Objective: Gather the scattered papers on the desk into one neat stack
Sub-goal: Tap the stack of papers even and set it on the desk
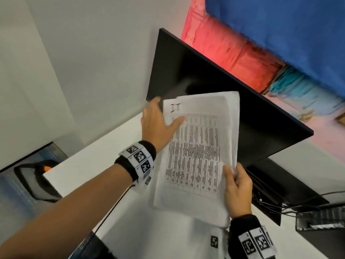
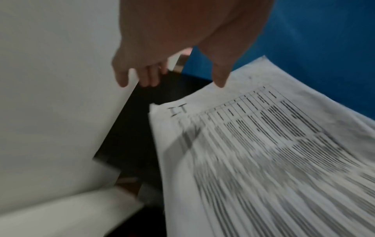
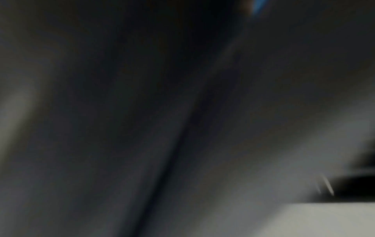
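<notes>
A stack of white papers (image 1: 196, 152) is held up above the white desk (image 1: 89, 165), in front of a black monitor. The top sheet carries a printed table and a handwritten mark. The sheets are uneven, with back ones sticking out along the right and bottom edges. My right hand (image 1: 233, 171) grips the stack's lower right edge, thumb on top and fingers behind. My left hand (image 1: 164, 116) is at the upper left corner with its thumb lying on the top sheet. In the left wrist view the fingers (image 2: 123, 80) hang loosely past the papers (image 2: 263, 152). The right wrist view is dark blur.
The black monitor (image 1: 205, 75) stands just behind the papers, with its stand and tangled cables (image 1: 280, 202) to the right. A grey cable box (image 1: 317, 219) sits further right. A black object with an orange part (image 1: 37, 176) lies beyond the desk's left edge. A colourful painting (image 1: 261, 43) hangs behind.
</notes>
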Tool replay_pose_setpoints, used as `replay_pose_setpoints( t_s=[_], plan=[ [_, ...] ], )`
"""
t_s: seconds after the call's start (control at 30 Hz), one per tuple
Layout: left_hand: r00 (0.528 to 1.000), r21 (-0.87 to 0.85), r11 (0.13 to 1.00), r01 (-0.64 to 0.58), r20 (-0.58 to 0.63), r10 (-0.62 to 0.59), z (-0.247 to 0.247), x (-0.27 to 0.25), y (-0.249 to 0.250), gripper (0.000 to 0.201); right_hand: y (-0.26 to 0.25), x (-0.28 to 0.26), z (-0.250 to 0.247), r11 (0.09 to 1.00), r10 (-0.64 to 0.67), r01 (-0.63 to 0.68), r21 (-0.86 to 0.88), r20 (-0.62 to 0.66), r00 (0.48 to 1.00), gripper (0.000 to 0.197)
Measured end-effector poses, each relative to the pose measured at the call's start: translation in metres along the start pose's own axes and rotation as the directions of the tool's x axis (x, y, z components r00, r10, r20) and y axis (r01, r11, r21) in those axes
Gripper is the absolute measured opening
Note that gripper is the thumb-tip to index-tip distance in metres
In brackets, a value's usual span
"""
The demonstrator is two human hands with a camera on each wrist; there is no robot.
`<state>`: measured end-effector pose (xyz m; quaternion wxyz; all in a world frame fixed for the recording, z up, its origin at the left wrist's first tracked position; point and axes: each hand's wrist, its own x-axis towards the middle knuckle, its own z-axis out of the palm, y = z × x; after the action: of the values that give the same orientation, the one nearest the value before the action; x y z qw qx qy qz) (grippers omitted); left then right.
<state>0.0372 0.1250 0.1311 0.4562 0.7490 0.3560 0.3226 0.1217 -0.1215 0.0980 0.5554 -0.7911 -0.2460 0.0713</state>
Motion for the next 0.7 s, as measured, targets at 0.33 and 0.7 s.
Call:
replay_pose_setpoints(
  t_s=[0.33, 0.7],
  plan=[
    [0.775, -0.132, 0.828, 0.545, 0.456, -0.437, -0.045, -0.054, -0.147, 0.054, 0.026, -0.028, 0.098, 0.749, 0.530, -0.617, 0.242, 0.339, 0.777, 0.028],
    [0.821, 0.466, 0.793, 0.393, 0.211, -0.531, -0.106, 0.008, -0.212, 0.051, 0.018, -0.027, 0.139, 0.803, 0.579, -0.571, -0.169, 0.448, 0.681, 0.019]
  ],
)
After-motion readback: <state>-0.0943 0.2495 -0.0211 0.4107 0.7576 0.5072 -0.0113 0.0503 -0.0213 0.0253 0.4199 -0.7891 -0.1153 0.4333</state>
